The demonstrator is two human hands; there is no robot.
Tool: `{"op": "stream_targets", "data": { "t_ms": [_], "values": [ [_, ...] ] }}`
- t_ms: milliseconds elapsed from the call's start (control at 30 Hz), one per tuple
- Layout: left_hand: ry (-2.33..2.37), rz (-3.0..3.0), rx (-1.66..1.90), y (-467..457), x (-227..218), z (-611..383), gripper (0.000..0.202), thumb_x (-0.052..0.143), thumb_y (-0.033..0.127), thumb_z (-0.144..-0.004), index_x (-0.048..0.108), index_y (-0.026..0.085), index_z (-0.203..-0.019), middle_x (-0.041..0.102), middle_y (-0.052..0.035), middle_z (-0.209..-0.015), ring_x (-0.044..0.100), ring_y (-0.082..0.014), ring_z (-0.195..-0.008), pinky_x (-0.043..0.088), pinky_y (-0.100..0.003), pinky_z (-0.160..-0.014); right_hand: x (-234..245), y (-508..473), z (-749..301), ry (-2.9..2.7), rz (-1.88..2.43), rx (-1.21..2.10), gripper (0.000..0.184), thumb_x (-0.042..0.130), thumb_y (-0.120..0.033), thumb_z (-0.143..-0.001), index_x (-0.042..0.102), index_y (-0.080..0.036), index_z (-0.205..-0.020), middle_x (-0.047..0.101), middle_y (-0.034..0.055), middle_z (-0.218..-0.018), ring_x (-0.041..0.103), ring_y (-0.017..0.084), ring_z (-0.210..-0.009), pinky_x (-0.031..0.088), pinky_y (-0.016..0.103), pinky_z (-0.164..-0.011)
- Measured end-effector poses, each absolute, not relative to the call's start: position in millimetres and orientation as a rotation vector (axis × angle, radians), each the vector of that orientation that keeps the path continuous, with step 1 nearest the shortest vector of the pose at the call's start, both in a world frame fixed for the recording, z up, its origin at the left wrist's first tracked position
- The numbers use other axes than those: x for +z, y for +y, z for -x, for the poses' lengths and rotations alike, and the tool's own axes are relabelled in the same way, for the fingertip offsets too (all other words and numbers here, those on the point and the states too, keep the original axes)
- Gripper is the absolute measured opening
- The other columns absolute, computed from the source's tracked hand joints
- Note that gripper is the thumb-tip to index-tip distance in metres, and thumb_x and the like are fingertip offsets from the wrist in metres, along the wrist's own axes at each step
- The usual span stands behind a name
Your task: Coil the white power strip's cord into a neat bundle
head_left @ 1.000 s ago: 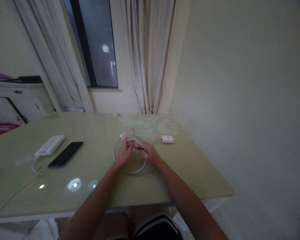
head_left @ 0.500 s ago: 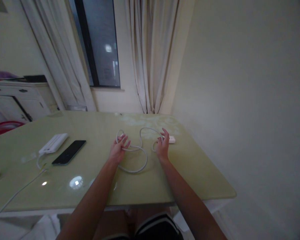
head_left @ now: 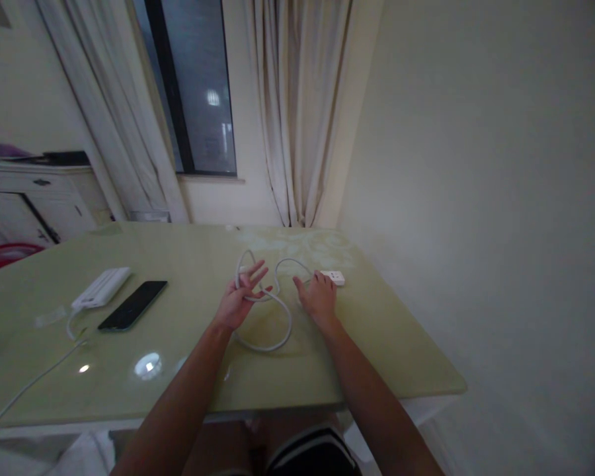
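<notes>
A white cable (head_left: 283, 337) lies in loops on the pale green table (head_left: 188, 370). One end joins a small white adapter block (head_left: 333, 277) at the right. My left hand (head_left: 240, 294) is raised a little, palm turned up, fingers spread, with a strand of the cable running across the fingers and a loop standing behind them. My right hand (head_left: 318, 296) lies palm down on the table beside the adapter block, fingers stretched out over the cable there.
A black phone (head_left: 133, 305) and a white power bank (head_left: 100, 288) with its own cord lie at the left. The table's right edge runs close to a bare wall. Curtains and a dark window stand behind; a white cabinet (head_left: 34, 198) is at the far left.
My hands were together pinching the coiled cable, then drew apart, spreading it out. Since then the left hand turned palm up under a strand and the right hand flattened near the adapter.
</notes>
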State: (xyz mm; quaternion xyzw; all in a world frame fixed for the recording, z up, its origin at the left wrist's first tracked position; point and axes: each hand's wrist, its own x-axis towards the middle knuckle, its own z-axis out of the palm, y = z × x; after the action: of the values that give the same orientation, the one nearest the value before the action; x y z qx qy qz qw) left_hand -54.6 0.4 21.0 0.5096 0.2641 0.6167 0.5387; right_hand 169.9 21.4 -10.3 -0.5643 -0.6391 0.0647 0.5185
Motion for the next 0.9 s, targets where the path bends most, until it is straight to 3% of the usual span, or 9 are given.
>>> {"op": "stream_targets", "data": {
  "t_ms": [100, 233, 300, 433, 500, 600, 700, 767, 900],
  "values": [
    [0.57, -1.156, 1.372, -1.4, 19.5, 53.5, 0.031, 0.068, 0.017, -0.068, 0.038, 0.019, -0.062, 0.062, -0.009, -0.143, 0.06, -0.034, -0.128, 0.055, -0.058, -0.094, -15.6, 24.6, -174.3, -1.557, 1.443, 0.266, 0.049, 0.063, -0.061, -0.089, 0.073, -0.015, -0.102, 0.064, 0.0258, -0.129, 0.044, 0.039, -0.138, 0.03, 0.055, -0.112],
    [0.596, -1.166, 1.282, -3.1, 16.0, 49.5, 0.038, 0.077, 0.025, -0.068, 0.043, 0.018, -0.054, 0.073, -0.0118, -0.118, 0.068, -0.031, -0.11, 0.056, -0.053, -0.091, -6.4, 19.1, -162.4, -1.595, 1.308, 0.168, 0.053, 0.068, -0.054, -0.089, 0.068, -0.016, -0.125, 0.057, 0.0213, -0.144, 0.042, 0.035, -0.141, 0.024, 0.052, -0.119],
    [0.615, -1.253, 1.22, -5.5, 15.5, 46.0, 0.04, 0.08, 0.03, -0.069, 0.046, 0.018, -0.05, 0.074, -0.0113, -0.106, 0.069, -0.0283, -0.102, 0.057, -0.049, -0.09, -1.8, 15.4, -151.7, -1.676, 1.166, 0.23, 0.047, 0.061, -0.051, -0.094, 0.066, -0.019, -0.129, 0.06, 0.0173, -0.143, 0.048, 0.031, -0.136, 0.027, 0.05, -0.118],
    [0.6, -1.5, 1.072, -10.4, 16.5, 39.7, 0.043, 0.079, 0.039, -0.074, 0.054, 0.02, -0.045, 0.071, -0.01, -0.091, 0.066, -0.0278, -0.103, 0.055, -0.047, -0.093, -5.7, 14.7, -132.3, -1.742, 1.004, 0.73, 0.041, 0.051, -0.055, -0.098, 0.075, -0.022, -0.101, 0.076, 0.0094, -0.106, 0.066, 0.025, -0.105, 0.047, 0.041, -0.099],
    [0.626, -1.584, 1.038, -11.4, 17.0, 38.7, 0.045, 0.077, 0.044, -0.077, 0.056, 0.022, -0.044, 0.069, -0.0101, -0.086, 0.065, -0.0289, -0.103, 0.054, -0.047, -0.092, -10.6, 17.0, -127.3, -1.682, 0.926, 1.013, 0.044, 0.056, -0.062, -0.093, 0.074, -0.022, -0.088, 0.075, 0.0052, -0.091, 0.068, 0.023, -0.094, 0.051, 0.038, -0.091],
    [0.636, -1.595, 1.077, -9.5, 16.7, 39.9, 0.045, 0.076, 0.046, -0.077, 0.056, 0.023, -0.044, 0.064, -0.0089, -0.076, 0.065, -0.0283, -0.095, 0.056, -0.047, -0.087, -11.4, 18.3, -126.9, -1.465, 0.795, 1.378, 0.045, 0.067, -0.064, -0.084, 0.07, -0.02, -0.084, 0.072, 0.002, -0.082, 0.067, 0.019, -0.082, 0.053, 0.034, -0.084],
    [0.671, -1.493, 1.292, -2.5, 14.6, 41.7, 0.032, 0.076, 0.039, -0.074, 0.06, 0.022, -0.052, 0.061, -0.0052, -0.072, 0.063, -0.0222, -0.083, 0.055, -0.042, -0.085, -2.5, 15.6, -132.1, -1.141, 0.703, 1.5, 0.039, 0.08, -0.054, -0.076, 0.066, -0.02, -0.087, 0.072, 0.0021, -0.084, 0.067, 0.016, -0.079, 0.054, 0.031, -0.081],
    [0.751, -1.331, 1.495, 5.1, 11.6, 43.8, 0.018, 0.076, 0.035, -0.072, 0.065, 0.021, -0.068, 0.063, -0.0026, -0.077, 0.062, -0.0178, -0.079, 0.054, -0.038, -0.084, 5.3, 13.7, -137.0, -0.958, 0.645, 1.519, 0.038, 0.085, -0.048, -0.073, 0.063, -0.021, -0.086, 0.071, 0.001, -0.082, 0.067, 0.015, -0.077, 0.055, 0.03, -0.079],
    [1.033, -1.026, 1.782, 22.8, 0.7, 55.6, 0.034, 0.079, 0.038, -0.067, 0.063, 0.02, -0.091, 0.067, -0.002, -0.087, 0.064, -0.015, -0.08, 0.053, -0.031, -0.079, 13.8, 13.1, -143.5, -0.813, 0.572, 1.534, 0.031, 0.082, -0.042, -0.078, 0.065, -0.023, -0.095, 0.064, -0.0034, -0.071, 0.06, 0.012, -0.06, 0.054, 0.026, -0.062]
  ]
}}
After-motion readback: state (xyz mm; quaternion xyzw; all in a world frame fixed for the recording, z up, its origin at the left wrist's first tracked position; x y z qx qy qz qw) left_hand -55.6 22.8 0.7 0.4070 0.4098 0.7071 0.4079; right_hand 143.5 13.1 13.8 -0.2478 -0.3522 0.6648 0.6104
